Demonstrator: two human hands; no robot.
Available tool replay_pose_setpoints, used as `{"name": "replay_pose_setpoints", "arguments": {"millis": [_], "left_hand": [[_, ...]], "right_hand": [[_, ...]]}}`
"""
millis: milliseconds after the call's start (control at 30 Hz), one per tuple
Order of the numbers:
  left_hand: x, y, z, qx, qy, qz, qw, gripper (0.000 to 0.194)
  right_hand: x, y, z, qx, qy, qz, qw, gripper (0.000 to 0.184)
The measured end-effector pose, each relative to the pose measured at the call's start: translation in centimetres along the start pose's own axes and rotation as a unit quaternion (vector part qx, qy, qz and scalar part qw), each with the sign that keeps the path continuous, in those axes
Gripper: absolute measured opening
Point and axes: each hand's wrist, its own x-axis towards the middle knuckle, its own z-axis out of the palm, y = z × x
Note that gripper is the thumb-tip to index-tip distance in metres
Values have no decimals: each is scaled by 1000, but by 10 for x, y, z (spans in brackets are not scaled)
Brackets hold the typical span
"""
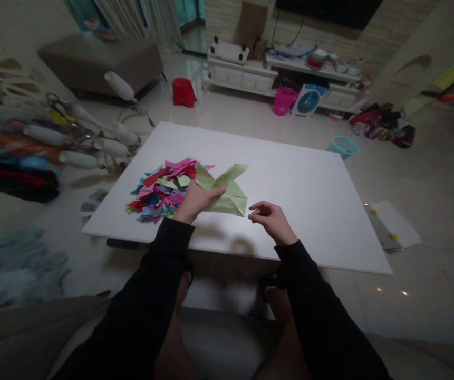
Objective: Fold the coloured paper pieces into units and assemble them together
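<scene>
My left hand (pixel 197 202) grips a folded light green paper (pixel 227 191) above the white table (pixel 314 200), fingers closed on its lower left part. One pointed flap of the paper sticks up to the right. My right hand (pixel 271 220) hovers just right of the paper, fingers loosely curled with thumb and forefinger close together, holding nothing I can see. A pile of colourful paper scraps (pixel 163 192) lies on the table just left of my left hand.
A rack with white-handled tools and scissors (pixel 92 142) stands left of the table. On the floor are a red stool (pixel 183 92), a pink basket (pixel 283 100), a teal basket (pixel 343 146) and white sheets (pixel 393 227). A low TV cabinet (pixel 250 76) is at the back.
</scene>
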Motion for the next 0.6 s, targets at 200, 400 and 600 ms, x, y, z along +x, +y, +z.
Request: {"name": "replay_pose_setpoints", "arguments": {"millis": [200, 400, 600], "left_hand": [[-10, 3, 9, 35, -116, -8, 993, 41], [-19, 5, 17, 32, -235, -37, 971, 41], [-18, 6, 13, 2, -256, -42, 966, 36]], "right_hand": [[4, -1, 3, -10, 76, -24, 997, 35], [4, 5, 12, 125, 22, 23, 992, 33], [7, 7, 21, 141, 29, 20, 989, 26]]}}
